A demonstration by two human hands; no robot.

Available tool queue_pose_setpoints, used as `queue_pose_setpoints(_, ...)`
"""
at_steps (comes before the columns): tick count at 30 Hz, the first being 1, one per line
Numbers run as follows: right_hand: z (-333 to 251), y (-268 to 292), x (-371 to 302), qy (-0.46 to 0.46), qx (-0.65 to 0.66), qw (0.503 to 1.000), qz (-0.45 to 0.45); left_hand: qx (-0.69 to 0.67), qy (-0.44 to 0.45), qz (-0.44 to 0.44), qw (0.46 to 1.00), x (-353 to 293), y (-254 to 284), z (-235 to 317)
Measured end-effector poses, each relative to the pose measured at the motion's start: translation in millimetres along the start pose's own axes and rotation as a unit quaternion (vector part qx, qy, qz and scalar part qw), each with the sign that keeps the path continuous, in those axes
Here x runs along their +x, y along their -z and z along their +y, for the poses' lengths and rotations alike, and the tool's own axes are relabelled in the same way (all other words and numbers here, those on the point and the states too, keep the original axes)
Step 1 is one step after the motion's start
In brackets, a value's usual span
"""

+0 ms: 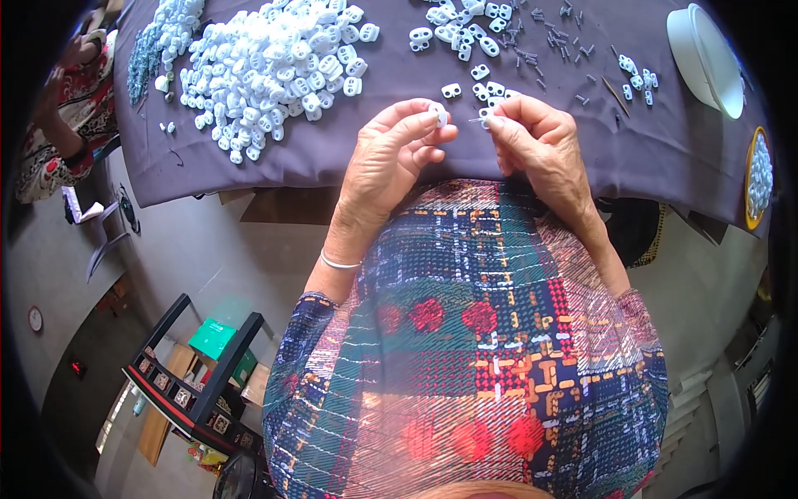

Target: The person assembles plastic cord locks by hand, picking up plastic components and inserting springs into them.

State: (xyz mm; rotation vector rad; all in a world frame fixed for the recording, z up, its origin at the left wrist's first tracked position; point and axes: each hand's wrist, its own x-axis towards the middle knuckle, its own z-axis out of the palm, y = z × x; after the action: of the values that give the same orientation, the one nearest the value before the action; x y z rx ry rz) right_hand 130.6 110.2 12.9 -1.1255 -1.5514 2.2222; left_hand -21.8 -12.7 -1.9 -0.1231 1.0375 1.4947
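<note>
Above the near edge of the dark tablecloth, my left hand pinches a small white plastic piece between thumb and forefinger. Just to its right, my right hand grips another white plastic piece, from which a thin pin-like tip points left. The two pieces are apart. My fingers partly cover both of them. Close beyond my right hand lie a few loose white oval pieces with dark holes.
A big heap of white pieces fills the table's left part, beside smaller bluish parts. Small grey screws lie scattered at the far right, near a thin stick, a white basin and an orange-rimmed tray. Another person is at left.
</note>
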Motion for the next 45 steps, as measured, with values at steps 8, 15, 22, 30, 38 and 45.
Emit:
queue_pose_setpoints(8, -10, -15, -3, 0.084, -0.087, 0.993, -0.012, -0.065, 0.033, -0.079, 0.994, -2, 3, -2)
queue_pose_setpoints(15, -7, -18, -3, 0.100, -0.102, 0.990, 0.006, -0.062, 0.036, -0.080, 0.994, -1, 4, -5)
queue_pose_setpoints(22, -5, -19, -4, 0.111, -0.110, 0.988, 0.014, -0.034, 0.012, -0.071, 0.997, -4, 3, -6)
queue_pose_setpoints(30, -3, -19, -3, 0.104, -0.108, 0.989, 0.014, -0.008, -0.015, -0.059, 0.998, -4, 2, -7)
queue_pose_setpoints(38, 2, -19, -2, 0.086, -0.107, 0.990, 0.011, -0.003, -0.011, -0.057, 0.998, -3, 4, -9)
queue_pose_setpoints(45, 3, -18, -1, 0.099, -0.134, 0.986, 0.006, 0.024, -0.024, -0.043, 0.999, -5, 1, -9)
